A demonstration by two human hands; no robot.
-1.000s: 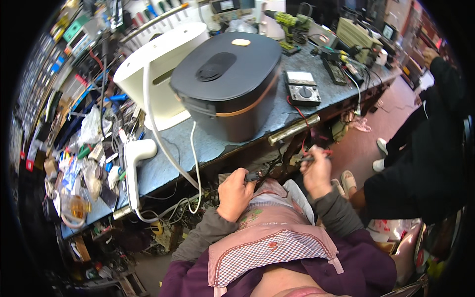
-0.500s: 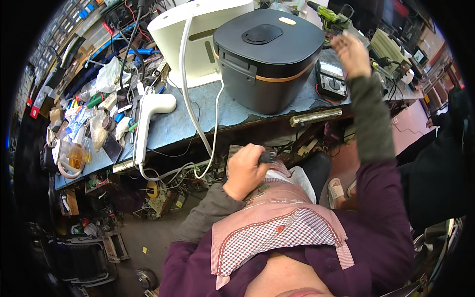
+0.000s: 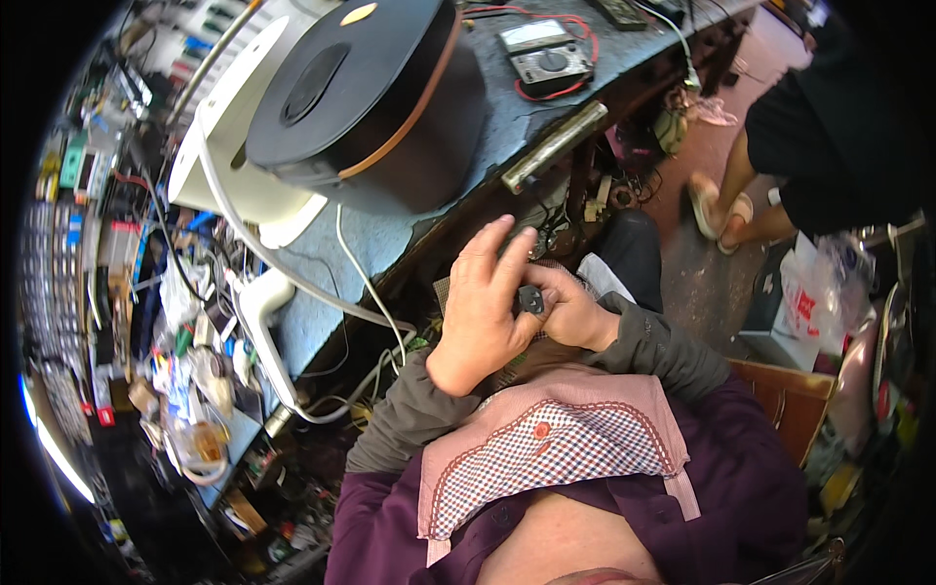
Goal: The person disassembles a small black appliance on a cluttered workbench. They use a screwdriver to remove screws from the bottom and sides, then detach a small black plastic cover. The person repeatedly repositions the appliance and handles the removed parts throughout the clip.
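Note:
In front of my apron my two hands meet around a small black cord connector [image 3: 530, 299], its end face turned upward. My right hand [image 3: 577, 314] is closed around it. My left hand [image 3: 482, 304] touches it from the other side, thumb low, other fingers stretched upward and apart. Beyond them, on the blue workbench [image 3: 341, 249], stands a black rice cooker [image 3: 390, 146] with a copper-coloured band. A cream-white housing [image 3: 219, 161] with a grey-white cord [image 3: 234, 210] stands behind it to the left. Whatever lies inside my right palm is hidden.
A multimeter [image 3: 544, 57] with red leads lies on the bench at the back. Left of the housing is a white curved handle-like part [image 3: 261, 317] among small clutter. At right stand another person's legs [image 3: 746, 185], with a plastic bag [image 3: 814, 292] near them.
My right hand has come down from above the bench to meet my left at the connector. My left fingers have opened out. The view has turned, so the bench appears tilted.

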